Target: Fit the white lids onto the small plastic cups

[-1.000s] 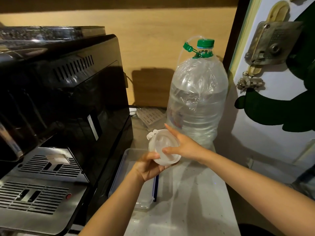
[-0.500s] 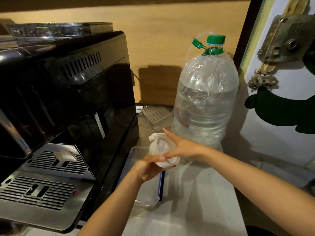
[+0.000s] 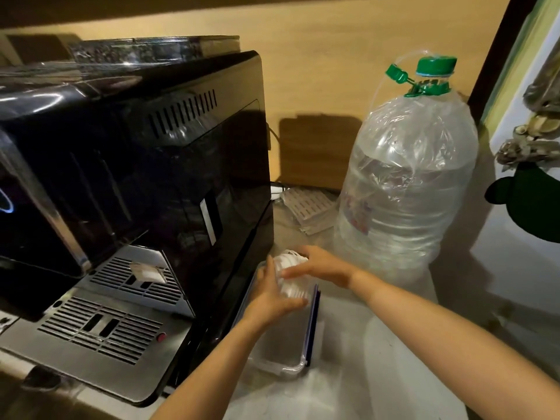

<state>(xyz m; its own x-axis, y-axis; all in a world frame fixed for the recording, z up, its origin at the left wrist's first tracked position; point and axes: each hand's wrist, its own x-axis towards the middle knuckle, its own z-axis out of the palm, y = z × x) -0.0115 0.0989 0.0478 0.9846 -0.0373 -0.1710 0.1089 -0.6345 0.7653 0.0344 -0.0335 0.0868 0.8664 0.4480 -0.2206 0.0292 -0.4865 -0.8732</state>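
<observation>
A small clear plastic cup (image 3: pixel 291 291) with a white lid (image 3: pixel 288 258) sits between both hands, just above a clear plastic container (image 3: pixel 285 338). My left hand (image 3: pixel 271 294) wraps the cup from the left and below. My right hand (image 3: pixel 321 266) lies over the lid from the right, fingers stretched across it. Much of the cup is hidden by the fingers and blurred.
A black coffee machine (image 3: pixel 136 177) with a metal drip tray (image 3: pixel 100 322) fills the left. A large water bottle (image 3: pixel 406 189) with a green cap stands behind the hands. The pale counter (image 3: pixel 363 374) runs to a white wall on the right.
Both hands with the lidded cup have dropped lower toward the clear container. The right hand's fingers have moved further over the lid. The camera has shifted closer.
</observation>
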